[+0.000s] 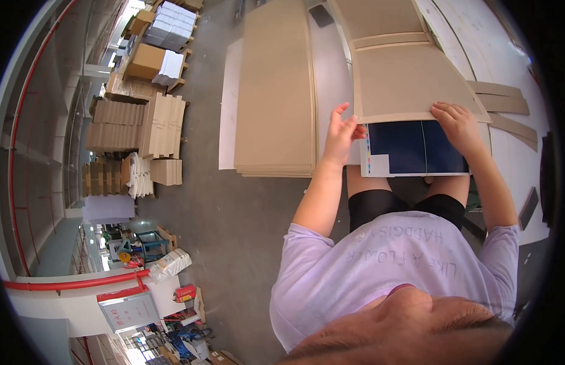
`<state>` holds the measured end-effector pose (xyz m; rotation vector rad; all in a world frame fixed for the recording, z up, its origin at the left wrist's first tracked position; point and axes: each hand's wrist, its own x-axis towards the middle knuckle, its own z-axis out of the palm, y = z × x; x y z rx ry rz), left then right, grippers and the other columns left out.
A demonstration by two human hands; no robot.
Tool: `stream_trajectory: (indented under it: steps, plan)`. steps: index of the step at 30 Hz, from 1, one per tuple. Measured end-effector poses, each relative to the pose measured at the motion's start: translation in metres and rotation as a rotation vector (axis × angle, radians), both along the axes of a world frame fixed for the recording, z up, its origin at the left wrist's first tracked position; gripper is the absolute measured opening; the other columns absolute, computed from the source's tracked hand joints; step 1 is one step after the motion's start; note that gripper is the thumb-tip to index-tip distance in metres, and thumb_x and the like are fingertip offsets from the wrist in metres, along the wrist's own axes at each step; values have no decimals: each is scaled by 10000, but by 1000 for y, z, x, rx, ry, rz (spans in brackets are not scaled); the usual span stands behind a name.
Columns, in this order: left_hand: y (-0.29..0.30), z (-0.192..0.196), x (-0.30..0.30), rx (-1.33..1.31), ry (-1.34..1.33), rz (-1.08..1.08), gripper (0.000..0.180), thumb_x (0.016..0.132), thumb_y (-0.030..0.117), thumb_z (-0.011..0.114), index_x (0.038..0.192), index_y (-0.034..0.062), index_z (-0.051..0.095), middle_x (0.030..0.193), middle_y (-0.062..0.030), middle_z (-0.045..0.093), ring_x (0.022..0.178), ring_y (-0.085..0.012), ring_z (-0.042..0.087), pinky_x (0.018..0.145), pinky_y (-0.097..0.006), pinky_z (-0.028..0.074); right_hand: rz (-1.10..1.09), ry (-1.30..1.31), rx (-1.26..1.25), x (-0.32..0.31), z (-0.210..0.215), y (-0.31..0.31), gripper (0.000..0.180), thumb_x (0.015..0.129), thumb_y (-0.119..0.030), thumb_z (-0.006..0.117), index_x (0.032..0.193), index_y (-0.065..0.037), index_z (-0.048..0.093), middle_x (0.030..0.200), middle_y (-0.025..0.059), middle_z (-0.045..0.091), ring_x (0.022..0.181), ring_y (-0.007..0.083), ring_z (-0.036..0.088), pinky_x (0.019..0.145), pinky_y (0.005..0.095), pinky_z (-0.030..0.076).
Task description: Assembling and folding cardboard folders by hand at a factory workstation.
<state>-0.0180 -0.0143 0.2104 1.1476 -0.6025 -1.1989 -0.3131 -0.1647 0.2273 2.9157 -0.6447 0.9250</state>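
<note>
A tan cardboard panel (410, 85) lies in front of the person, its near edge above a dark blue sheet (398, 143). The left hand (342, 135), half-open with fingers curled, is at the panel's near left corner; the right hand (457, 125) lays bent fingers on its near edge, but whether either grips cannot be told.

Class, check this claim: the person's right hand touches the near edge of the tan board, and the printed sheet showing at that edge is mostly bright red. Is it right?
Not quite: in the head view, the printed sheet is mostly dark blue, not bright red. The rest stands: the right hand touches the near edge of the tan board.
</note>
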Motion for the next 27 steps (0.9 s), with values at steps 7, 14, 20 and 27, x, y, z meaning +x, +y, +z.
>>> stream_trajectory:
  steps: [7, 14, 20, 27]
  plan:
    - [10, -23, -12, 133, 51, 180, 246, 948, 115, 528, 1180, 79, 454, 547, 25, 433, 462, -76, 353, 490, -240, 344, -37, 107, -69, -24, -22, 7, 287, 823, -112, 561, 1100, -96, 638, 1138, 56, 648, 1080, 224, 613, 970, 413, 458]
    - [-1, -17, -34, -353, -1310, 256, 326, 907, 211, 601, 1176, 45, 522, 1101, -170, 591, 875, -249, 617, 795, -360, 491, -133, 133, -5, -57, -43, 8, 306, 825, -134, 549, 1115, -117, 642, 1136, 41, 642, 1116, 209, 588, 1020, 431, 419]
    - [-55, -29, -106, -421, -1733, -264, 332, 862, 155, 571, 1185, 94, 616, 1168, -119, 642, 1060, -296, 620, 898, -412, 470, -173, 104, 21, -61, -50, 5, 300, 818, -160, 581, 1110, -133, 647, 1143, 28, 643, 1147, 200, 573, 1063, 435, 370]
    - [-58, -17, -106, -505, -1835, -143, 291, 858, 121, 532, 1124, 101, 648, 1097, -104, 675, 1017, -264, 645, 839, -382, 499, -700, 92, 4, -182, -88, -37, 448, 886, -185, 603, 1326, -156, 526, 1334, 62, 560, 1272, 228, 490, 1117, 423, 284]
